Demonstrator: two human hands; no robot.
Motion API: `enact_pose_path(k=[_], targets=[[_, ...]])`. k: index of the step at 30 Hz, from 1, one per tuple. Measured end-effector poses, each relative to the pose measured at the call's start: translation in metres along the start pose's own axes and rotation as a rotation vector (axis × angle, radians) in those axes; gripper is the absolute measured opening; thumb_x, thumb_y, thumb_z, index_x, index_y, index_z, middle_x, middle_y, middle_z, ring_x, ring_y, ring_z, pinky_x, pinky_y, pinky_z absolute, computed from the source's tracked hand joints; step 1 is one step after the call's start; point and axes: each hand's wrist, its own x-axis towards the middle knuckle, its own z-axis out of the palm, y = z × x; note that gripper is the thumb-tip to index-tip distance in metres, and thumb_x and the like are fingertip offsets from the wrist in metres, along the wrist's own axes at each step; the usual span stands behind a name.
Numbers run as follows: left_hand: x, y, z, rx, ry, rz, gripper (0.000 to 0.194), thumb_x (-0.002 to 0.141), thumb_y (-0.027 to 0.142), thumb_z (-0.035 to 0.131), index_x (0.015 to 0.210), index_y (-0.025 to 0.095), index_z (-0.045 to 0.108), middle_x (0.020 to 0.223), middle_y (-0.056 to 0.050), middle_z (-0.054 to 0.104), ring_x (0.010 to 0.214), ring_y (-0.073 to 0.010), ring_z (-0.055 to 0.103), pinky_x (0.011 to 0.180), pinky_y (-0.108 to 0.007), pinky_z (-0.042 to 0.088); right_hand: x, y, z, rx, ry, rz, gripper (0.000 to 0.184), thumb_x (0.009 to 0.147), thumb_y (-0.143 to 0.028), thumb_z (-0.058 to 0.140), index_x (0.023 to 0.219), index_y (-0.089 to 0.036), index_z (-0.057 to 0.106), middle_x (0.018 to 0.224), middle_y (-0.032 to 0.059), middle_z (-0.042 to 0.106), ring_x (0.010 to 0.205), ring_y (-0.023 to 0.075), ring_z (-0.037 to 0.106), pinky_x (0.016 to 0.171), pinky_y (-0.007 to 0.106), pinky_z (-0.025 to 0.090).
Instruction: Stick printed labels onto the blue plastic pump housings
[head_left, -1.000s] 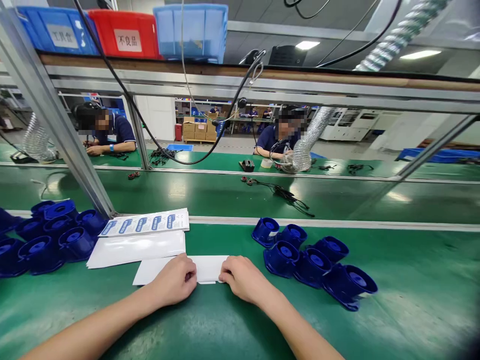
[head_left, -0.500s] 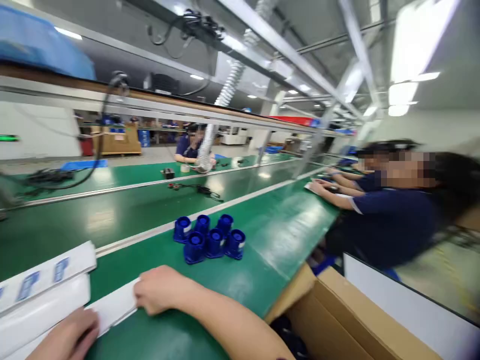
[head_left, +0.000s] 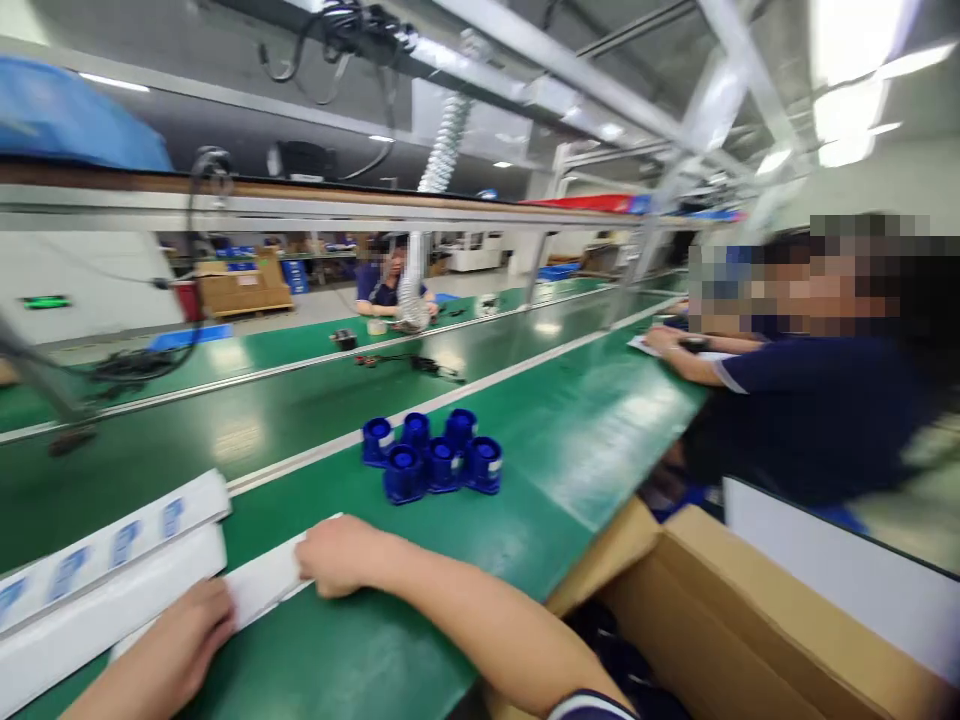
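A long white carton (head_left: 264,580) lies slantwise on the green bench top near its front edge. My right hand (head_left: 339,556) is closed on the carton's far right end, fingers curled over it. Farther left, my left hand (head_left: 196,630) is closed on the same carton, its fingertips partly hidden behind the hand. Beside it on the left are another plain white carton (head_left: 112,598) and a white carton with blue printing (head_left: 127,535). Several dark blue horn-shaped plastic parts (head_left: 405,472) stand grouped beyond my right hand.
An open cardboard box (head_left: 720,610) with dark things inside stands at the bench's right edge. Co-workers sit along the right side (head_left: 817,400), and another person (head_left: 386,285) sits across. Cables (head_left: 431,368) lie on the middle belt. A shelf rail (head_left: 300,205) runs overhead.
My view has turned and tilted slightly, so the bench and parts appear shifted. Both hands stay on the white carton, with little change in their grip.
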Motion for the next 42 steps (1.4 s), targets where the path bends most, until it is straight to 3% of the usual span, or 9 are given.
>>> enact_pose_path(k=[2,6,10,15,19,25,29,35,42], targets=[[-0.008,0.012,-0.006,0.051,-0.024,-0.115,0.033,0.102,0.017,0.034,0.092,0.021,0.065,0.107,-0.016,0.072,0.097,-0.0317,0.07,0.089,-0.045,0.056,-0.002,0.0,0.007,-0.027,0.056,0.025,0.015,0.104,-0.03,0.07,0.104,-0.016,0.074,0.108,0.007,0.08,0.099,0.0234,0.078,0.082,0.038,0.065],[-0.006,0.022,-0.013,0.063,-0.051,-0.205,0.027,0.093,0.005,0.043,0.104,0.019,0.064,0.12,-0.017,0.068,0.11,-0.0323,0.067,0.099,-0.044,0.053,0.0,0.001,0.02,-0.047,0.156,0.07,0.02,0.107,-0.034,0.07,0.114,-0.015,0.073,0.116,0.0078,0.077,0.106,0.0246,0.076,0.093,0.045,0.064],[-0.012,0.017,-0.021,0.018,-0.06,-0.204,0.024,0.103,0.013,0.04,0.101,0.019,0.063,0.116,-0.014,0.068,0.101,-0.0292,0.067,0.092,-0.041,0.054,-0.003,-0.002,0.021,-0.002,0.185,0.105,0.02,0.108,-0.033,0.069,0.112,-0.015,0.074,0.115,0.0075,0.077,0.106,0.0243,0.075,0.094,0.045,0.063],[-0.033,0.004,-0.038,-0.044,-0.074,-0.212,0.017,0.102,0.019,0.053,0.09,0.019,0.064,0.114,-0.012,0.067,0.102,-0.0272,0.067,0.091,-0.038,0.055,-0.006,-0.004,0.016,0.065,0.193,0.125,0.02,0.111,-0.026,0.058,0.105,-0.014,0.074,0.109,0.0094,0.078,0.103,0.0252,0.075,0.088,0.04,0.059],[-0.042,0.001,-0.044,-0.075,-0.087,-0.189,0.004,0.096,0.024,0.069,0.099,0.021,0.067,0.119,-0.009,0.066,0.109,-0.0252,0.067,0.092,-0.034,0.055,-0.005,-0.002,0.019,0.092,0.216,0.109,0.023,0.109,-0.018,0.052,0.1,-0.015,0.073,0.108,0.0144,0.079,0.1,0.0297,0.074,0.081,0.037,0.052],[-0.033,-0.001,-0.037,-0.037,-0.131,-0.131,0.014,0.099,0.011,0.053,0.093,0.02,0.063,0.113,-0.012,0.068,0.112,-0.0304,0.063,0.092,-0.04,0.053,-0.002,0.004,0.025,0.132,0.211,0.094,0.023,0.109,-0.017,0.051,0.094,-0.019,0.069,0.103,0.0115,0.077,0.094,0.0285,0.072,0.077,0.036,0.046],[-0.027,-0.007,-0.035,-0.031,-0.162,-0.133,0.019,0.089,0.002,0.056,0.091,0.019,0.063,0.108,-0.012,0.069,0.102,-0.0297,0.066,0.083,-0.039,0.052,0.0,0.007,0.027,0.14,0.201,0.089,0.024,0.109,-0.016,0.049,0.091,-0.02,0.065,0.1,0.0096,0.075,0.09,0.0273,0.07,0.074,0.035,0.045],[-0.034,-0.019,-0.042,-0.041,-0.165,-0.165,0.015,0.097,0.013,0.06,0.084,0.019,0.065,0.103,-0.01,0.07,0.095,-0.0264,0.069,0.076,-0.034,0.052,0.0,0.009,0.033,0.14,0.223,0.064,0.028,0.111,-0.018,0.044,0.088,-0.022,0.06,0.096,0.0082,0.073,0.085,0.0263,0.067,0.072,0.034,0.043],[-0.037,-0.03,-0.045,0.018,-0.187,-0.162,0.02,0.089,0.003,0.061,0.078,0.019,0.064,0.1,-0.011,0.07,0.095,-0.0276,0.069,0.077,-0.035,0.052,0.0,0.01,0.034,0.164,0.271,0.048,0.028,0.109,-0.018,0.044,0.086,-0.023,0.06,0.095,0.0085,0.074,0.082,0.0259,0.067,0.071,0.034,0.043]])
